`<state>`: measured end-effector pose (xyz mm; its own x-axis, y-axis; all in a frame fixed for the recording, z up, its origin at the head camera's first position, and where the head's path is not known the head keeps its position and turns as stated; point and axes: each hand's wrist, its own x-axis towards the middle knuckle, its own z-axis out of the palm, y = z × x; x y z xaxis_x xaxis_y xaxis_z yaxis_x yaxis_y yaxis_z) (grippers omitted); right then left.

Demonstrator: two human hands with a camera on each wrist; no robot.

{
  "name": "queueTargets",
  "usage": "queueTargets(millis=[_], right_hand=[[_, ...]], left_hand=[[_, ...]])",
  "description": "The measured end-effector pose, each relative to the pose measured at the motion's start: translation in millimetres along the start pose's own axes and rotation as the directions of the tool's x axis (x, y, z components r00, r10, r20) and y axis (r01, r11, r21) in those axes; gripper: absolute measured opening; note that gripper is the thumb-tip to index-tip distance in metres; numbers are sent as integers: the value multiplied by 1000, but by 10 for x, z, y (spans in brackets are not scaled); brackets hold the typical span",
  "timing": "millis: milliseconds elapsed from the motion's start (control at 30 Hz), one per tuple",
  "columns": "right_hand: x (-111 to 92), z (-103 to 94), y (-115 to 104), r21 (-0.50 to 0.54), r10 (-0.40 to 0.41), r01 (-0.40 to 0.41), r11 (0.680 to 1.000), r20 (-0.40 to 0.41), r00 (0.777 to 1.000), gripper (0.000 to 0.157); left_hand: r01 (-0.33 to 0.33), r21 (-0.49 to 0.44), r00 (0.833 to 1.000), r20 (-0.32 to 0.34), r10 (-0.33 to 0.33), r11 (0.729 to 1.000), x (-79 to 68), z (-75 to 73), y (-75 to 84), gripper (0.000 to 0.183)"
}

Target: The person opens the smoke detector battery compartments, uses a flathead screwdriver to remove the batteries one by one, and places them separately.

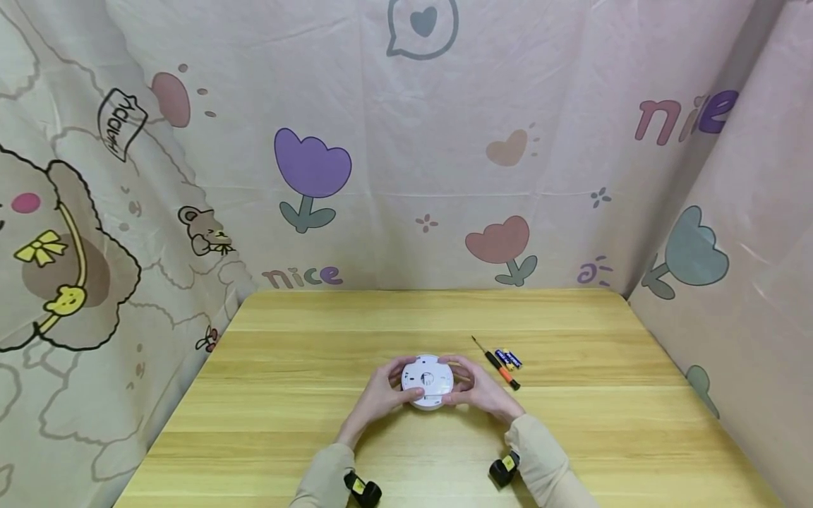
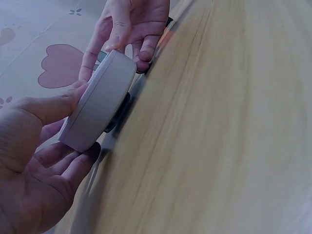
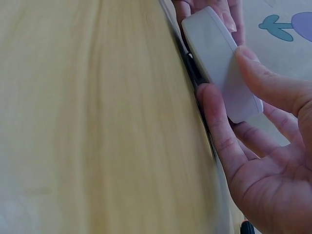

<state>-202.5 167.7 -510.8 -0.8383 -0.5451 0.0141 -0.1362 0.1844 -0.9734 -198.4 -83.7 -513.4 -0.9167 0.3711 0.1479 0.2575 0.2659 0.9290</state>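
Observation:
Both hands hold a white round smoke detector (image 1: 428, 381) just over the wooden table, its flat face with slots and small markings turned upward. My left hand (image 1: 380, 394) grips its left edge, thumb on the upper face and fingers beneath. From the right side my right hand (image 1: 481, 389) grips it in the same way. In the left wrist view the smooth side wall of the smoke detector (image 2: 102, 100) shows, with a dark part sticking out of its underside. The right wrist view shows the right thumb at the rim and fingertips under the body.
Right of the hands lies an orange and black screwdriver (image 1: 502, 369), its tip pointing to the back left. Beside it are blue batteries (image 1: 508, 358). The wooden table (image 1: 286, 353) ends at a patterned curtain (image 1: 406, 141) behind, with more curtain at both sides.

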Motion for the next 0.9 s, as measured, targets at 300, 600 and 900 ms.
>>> queueTargets(millis=[300,600,900], right_hand=[[7,-7,13,-43,-44,44,998,-8,999,76],[7,19,33,-15,-41,40,999,-46,998,75],[11,17,41,-25,-5,3,1000,-106,994,73]], left_hand=[[34,-54,999,-12,-34,998,0,19,8,74],[39,-70,997,-61,-43,997,-30,41,-15,76],[79,9,991,-110,-77,997,-30,60,-17,77]])
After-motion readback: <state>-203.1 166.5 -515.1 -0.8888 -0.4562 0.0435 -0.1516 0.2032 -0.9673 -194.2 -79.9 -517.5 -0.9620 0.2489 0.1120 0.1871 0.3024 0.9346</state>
